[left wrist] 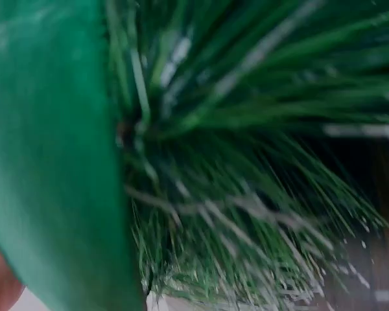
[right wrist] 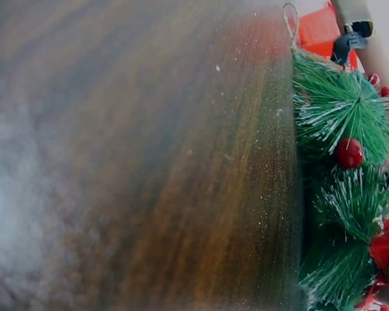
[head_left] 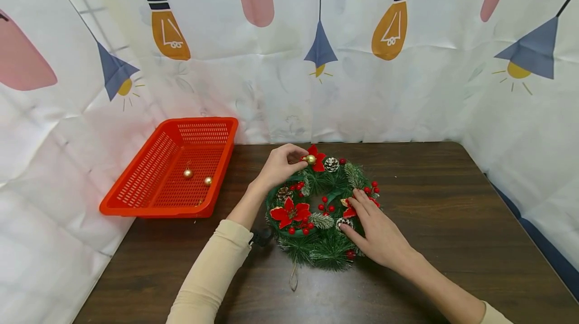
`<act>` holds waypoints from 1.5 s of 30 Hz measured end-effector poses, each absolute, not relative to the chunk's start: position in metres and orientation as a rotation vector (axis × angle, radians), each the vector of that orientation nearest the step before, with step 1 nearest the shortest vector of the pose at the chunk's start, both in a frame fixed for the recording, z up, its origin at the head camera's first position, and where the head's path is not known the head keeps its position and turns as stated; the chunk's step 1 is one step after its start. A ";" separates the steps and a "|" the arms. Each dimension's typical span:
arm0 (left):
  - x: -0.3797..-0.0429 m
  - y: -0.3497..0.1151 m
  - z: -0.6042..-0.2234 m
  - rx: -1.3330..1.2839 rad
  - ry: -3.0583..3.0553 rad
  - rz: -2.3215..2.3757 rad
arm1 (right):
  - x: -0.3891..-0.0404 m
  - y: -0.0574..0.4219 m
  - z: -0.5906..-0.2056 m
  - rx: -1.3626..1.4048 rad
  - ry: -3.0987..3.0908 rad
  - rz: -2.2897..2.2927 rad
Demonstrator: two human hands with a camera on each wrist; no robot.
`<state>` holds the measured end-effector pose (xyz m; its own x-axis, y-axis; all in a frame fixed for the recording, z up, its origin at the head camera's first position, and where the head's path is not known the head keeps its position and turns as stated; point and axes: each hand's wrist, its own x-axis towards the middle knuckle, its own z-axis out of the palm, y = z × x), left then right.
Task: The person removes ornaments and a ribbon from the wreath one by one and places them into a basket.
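Observation:
A green Christmas wreath [head_left: 332,253] lies flat on the table, trimmed with red poinsettias [head_left: 289,212], red berries and pinecones [head_left: 331,165]. At its far left edge, my left hand [head_left: 282,166] pinches a small gold bauble [head_left: 311,159] between thumb and fingers, right beside the top poinsettia [head_left: 318,162]. On the wreath's right side rests my right hand [head_left: 380,233], its fingers stretched over a poinsettia and the thumb at a snowy pinecone. Green ribbon [left wrist: 58,162] and pine needles [left wrist: 246,194] fill the left wrist view. The right wrist view catches the wreath's edge with a red berry [right wrist: 349,153].
A red plastic basket [head_left: 154,212] stands at the left, holding gold baubles [head_left: 188,173]. A twine loop [head_left: 294,280] sticks out from the wreath's near edge. The brown table [head_left: 452,203] meets a printed curtain [head_left: 280,93] at the back.

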<state>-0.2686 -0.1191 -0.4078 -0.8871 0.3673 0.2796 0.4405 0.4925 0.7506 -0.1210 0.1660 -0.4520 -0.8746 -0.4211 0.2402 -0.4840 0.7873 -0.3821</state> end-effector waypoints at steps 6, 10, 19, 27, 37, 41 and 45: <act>-0.274 -0.114 -0.408 -0.658 -2.667 -1.375 | -0.122 0.166 -0.453 0.725 -2.816 0.661; -0.278 -0.113 -0.411 -0.631 -2.682 -1.393 | -0.121 0.166 -0.452 0.723 -2.829 0.663; -0.283 -0.106 -0.413 -0.668 -2.724 -1.371 | -0.121 0.167 -0.452 0.719 -2.849 0.656; -0.284 -0.104 -0.413 -0.657 -2.775 -1.327 | -0.122 0.166 -0.452 0.725 -2.849 0.658; -0.288 -0.105 -0.416 -0.692 -2.776 -1.294 | -0.122 0.165 -0.452 0.722 -2.826 0.670; -0.289 -0.108 -0.413 -0.662 -2.751 -1.364 | -0.122 0.166 -0.452 0.724 -2.817 0.672; -0.288 -0.113 -0.410 -0.611 -2.723 -1.491 | -0.122 0.166 -0.452 0.726 -2.821 0.673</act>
